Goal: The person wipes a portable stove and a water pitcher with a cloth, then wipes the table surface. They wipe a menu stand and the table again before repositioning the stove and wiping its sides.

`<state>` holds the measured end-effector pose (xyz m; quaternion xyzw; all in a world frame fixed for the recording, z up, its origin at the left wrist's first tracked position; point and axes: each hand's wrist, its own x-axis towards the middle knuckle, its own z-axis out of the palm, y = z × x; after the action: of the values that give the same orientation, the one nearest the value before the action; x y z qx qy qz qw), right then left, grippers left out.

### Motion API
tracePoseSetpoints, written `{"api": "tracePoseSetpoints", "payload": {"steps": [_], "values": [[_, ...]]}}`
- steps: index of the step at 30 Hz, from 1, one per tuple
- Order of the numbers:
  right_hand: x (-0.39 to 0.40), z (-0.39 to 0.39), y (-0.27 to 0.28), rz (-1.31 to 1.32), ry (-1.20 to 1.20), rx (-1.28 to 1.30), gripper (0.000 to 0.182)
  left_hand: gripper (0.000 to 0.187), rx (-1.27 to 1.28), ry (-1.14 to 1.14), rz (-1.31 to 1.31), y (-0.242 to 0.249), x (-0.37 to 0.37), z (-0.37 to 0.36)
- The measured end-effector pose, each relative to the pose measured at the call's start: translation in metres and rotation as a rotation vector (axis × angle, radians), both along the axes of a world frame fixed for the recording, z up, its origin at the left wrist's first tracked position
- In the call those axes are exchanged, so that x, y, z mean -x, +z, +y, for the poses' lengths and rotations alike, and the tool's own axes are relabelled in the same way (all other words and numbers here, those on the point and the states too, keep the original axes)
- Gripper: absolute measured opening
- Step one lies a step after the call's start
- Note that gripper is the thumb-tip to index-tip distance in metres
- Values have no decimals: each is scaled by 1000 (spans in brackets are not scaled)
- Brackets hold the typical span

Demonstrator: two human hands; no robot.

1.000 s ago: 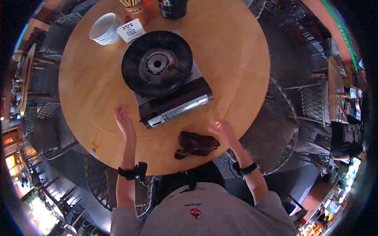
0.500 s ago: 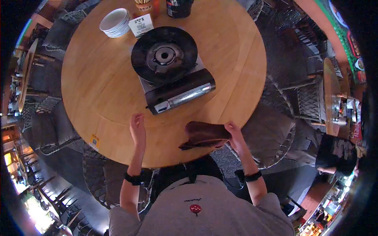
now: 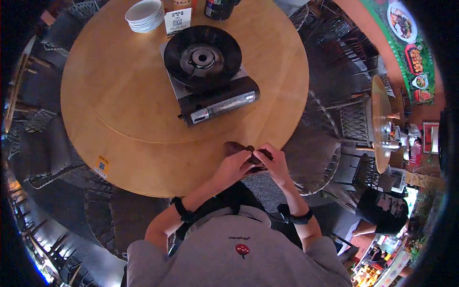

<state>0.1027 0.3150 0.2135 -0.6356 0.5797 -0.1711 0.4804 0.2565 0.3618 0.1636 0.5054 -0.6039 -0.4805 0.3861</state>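
Note:
A dark brown cloth [image 3: 232, 148] is bunched up at the near right edge of the round wooden table [image 3: 138, 165]. My left hand [image 3: 233, 168] pinches it from the left, fingers closed. Close beside, my right hand [image 3: 274, 165] grips the cloth's right part between thumb and fingers. Part of the cloth is hidden behind both hands. Beyond them stands a portable gas stove [image 3: 220, 103] with a round black burner plate [image 3: 177, 56] on top.
White bowls or plates [image 3: 144, 16] are stacked at the far left, beside a small QR-code card [image 3: 177, 22] and a dark container [image 3: 220, 8]. Cushioned chairs [image 3: 313, 155] surround the table. A person in dark clothing [image 3: 382, 210] is at the right.
My left hand has moved right from the bare tabletop and now holds the cloth too. My right hand has moved slightly left, and the cloth is more bunched. The view has shifted slightly.

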Motion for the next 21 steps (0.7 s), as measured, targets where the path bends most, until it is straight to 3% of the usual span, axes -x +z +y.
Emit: {"api": "tracePoseSetpoints", "payload": {"steps": [2,5,8,9,13,16,18,20,21], "values": [[1,4,-3,-100,-100,5,29,19,23,67,18,-3,-9,1],[12,10,-16,-152,-59,-233,33,15,50,182,118,-9,-25,0],[14,21,-53,-44,299,-44,43,13,87,188,193,-6,-34,-10],[16,19,-53,72,313,-208,50,13,97,167,210,-4,-34,-12],[8,0,-36,-750,-148,-571,41,13,-129,237,248,-10,-26,-17],[23,-3,-89,-990,-386,-757,41,17,-261,271,396,-17,-19,-28],[18,-8,-86,-1080,-405,-744,49,24,-345,305,449,-29,-14,-37],[19,-17,-79,-1201,-457,-694,53,27,-198,331,494,-69,-20,-28],[27,-22,-81,-1245,-456,-640,58,27,-312,357,625,-90,-30,-22]]}}
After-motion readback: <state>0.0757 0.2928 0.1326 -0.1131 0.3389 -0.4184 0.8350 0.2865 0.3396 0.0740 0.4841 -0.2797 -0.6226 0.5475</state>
